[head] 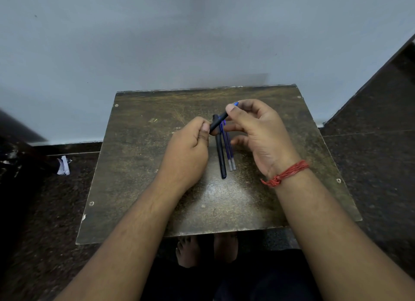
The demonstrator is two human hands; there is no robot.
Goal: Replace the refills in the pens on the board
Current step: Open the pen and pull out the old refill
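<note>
I hold a black pen (218, 123) slanted above the worn brown board (139, 165). My left hand (187, 152) grips its lower end in curled fingers. My right hand (258, 134) pinches its upper end, where a blue tip (235, 103) shows past the thumb. A second black pen (221, 156) lies on the board under my hands, pointing toward me. Right beside it lie two blue refills (230, 154), side by side, partly hidden by my right hand's fingers.
The board stands against a pale wall (202, 42). Dark speckled floor (370, 165) surrounds it. A crumpled white paper (63, 165) lies on the floor to the left. Bare feet (206, 249) show under the board's near edge.
</note>
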